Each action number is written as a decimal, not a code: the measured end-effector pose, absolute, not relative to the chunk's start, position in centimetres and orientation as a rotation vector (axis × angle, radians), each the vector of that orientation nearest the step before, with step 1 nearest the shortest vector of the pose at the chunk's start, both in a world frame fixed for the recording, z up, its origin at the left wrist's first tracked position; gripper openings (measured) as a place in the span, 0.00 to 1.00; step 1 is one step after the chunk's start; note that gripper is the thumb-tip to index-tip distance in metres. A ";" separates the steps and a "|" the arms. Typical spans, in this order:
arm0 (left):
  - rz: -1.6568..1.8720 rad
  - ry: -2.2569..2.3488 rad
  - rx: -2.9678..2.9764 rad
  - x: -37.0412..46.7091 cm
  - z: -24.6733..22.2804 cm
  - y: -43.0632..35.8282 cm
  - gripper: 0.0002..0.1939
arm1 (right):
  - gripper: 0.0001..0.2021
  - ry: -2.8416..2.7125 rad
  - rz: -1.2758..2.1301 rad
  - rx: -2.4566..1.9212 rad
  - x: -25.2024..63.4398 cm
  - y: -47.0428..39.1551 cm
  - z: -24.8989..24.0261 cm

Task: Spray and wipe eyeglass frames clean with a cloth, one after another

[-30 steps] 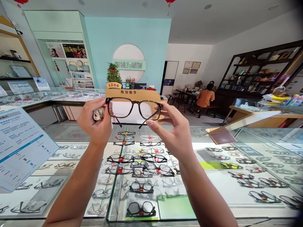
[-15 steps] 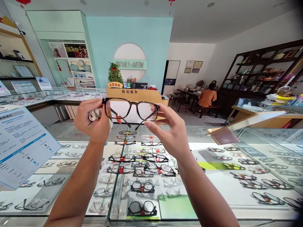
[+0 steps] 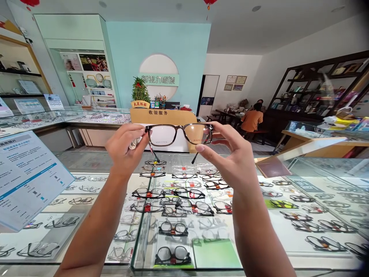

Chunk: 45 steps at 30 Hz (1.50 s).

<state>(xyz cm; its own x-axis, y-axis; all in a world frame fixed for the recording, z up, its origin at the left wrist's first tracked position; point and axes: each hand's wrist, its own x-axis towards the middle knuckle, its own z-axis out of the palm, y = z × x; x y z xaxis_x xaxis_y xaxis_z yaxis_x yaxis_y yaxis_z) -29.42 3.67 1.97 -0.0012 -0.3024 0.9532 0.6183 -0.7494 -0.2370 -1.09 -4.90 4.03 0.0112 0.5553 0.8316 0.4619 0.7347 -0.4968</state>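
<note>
A pair of dark-framed eyeglasses (image 3: 179, 134) is held up level above the glass counter, lenses toward me, temples pointing down and away. My left hand (image 3: 127, 144) pinches its left hinge corner, and a crumpled pale cloth (image 3: 134, 143) is tucked in the same closed fingers. On the other side my right hand (image 3: 227, 154) grips the right end of the frame between thumb and fingers. Small lettering shows on the lenses. Beneath the hands, the glass display case (image 3: 137, 246) contains rows of eyeglass frames (image 3: 173, 254).
A printed sheet (image 3: 31, 181) stands at the left on the counter. To the right, a tilted mirror-like panel (image 3: 273, 168) rests on the glass. Beyond are a wooden cashier desk (image 3: 164, 115) with a plant and, farther right, a person in orange (image 3: 251, 120) seated at a table.
Both hands have moved to the right with the eyeglasses. The frame has turned slightly and its temples now spread wider apart. The left fingers cover more of the cloth.
</note>
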 end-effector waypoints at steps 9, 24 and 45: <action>-1.733 -0.329 -1.642 -29.4 2.2 3.2 0.10 | 0.24 -1.635 0.071 -0.852 -0.6 -5.1 4.2; -1.881 -0.486 -1.706 -28.8 2.1 2.4 0.05 | 0.26 -1.604 0.161 -0.818 -0.5 -4.8 4.0; -2.068 -0.426 -1.826 -28.4 2.8 1.7 0.07 | 0.29 -1.635 -0.336 -0.650 -0.5 -3.2 3.5</action>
<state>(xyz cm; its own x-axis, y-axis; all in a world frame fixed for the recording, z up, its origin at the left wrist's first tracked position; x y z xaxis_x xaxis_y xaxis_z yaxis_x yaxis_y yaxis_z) -28.36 1.68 2.82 -0.1096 -0.0607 0.9921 0.4475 -0.8943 -0.0053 -0.50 -3.22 3.53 -0.0585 0.2206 0.9736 0.5864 0.7968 -0.1453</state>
